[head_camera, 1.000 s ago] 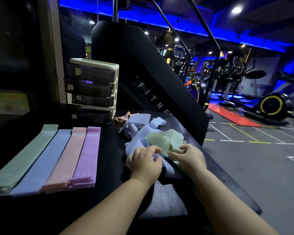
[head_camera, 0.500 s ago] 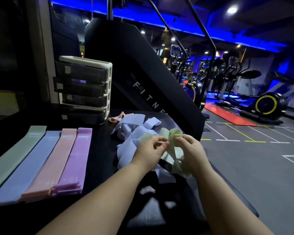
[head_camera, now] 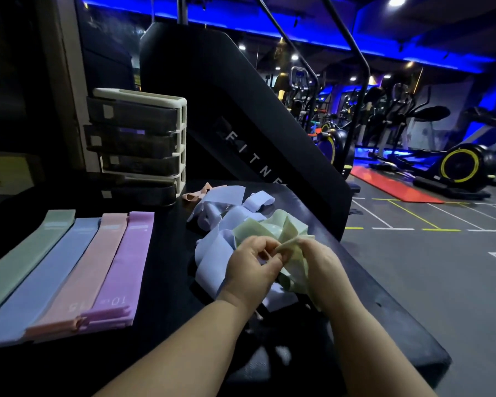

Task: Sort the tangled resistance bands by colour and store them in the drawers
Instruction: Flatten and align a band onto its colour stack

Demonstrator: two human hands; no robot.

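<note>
Lifted off the pile since earlier: pale green flat elastic band (head_camera: 287, 233), pinched by left hand (head_camera: 251, 270) and right hand (head_camera: 324, 267) | four flat band stacks (head_camera: 78, 270) sorted near black desk's (head_camera: 384, 305) left edge | blue tangle (head_camera: 221, 224) unsorted | grey-fronted white plastic drawers (head_camera: 139, 144) shut, nothing visibly stored

Black "FITNE"-lettered machine panel (head_camera: 241, 116) behind the black table (head_camera: 161, 353); red floor mat (head_camera: 395, 189); yellow-rimmed exercise machine (head_camera: 460, 166).

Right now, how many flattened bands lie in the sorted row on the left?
4, side by side: flat green band, blue band, pink band, purple band. More may be stacked beneath.
</note>
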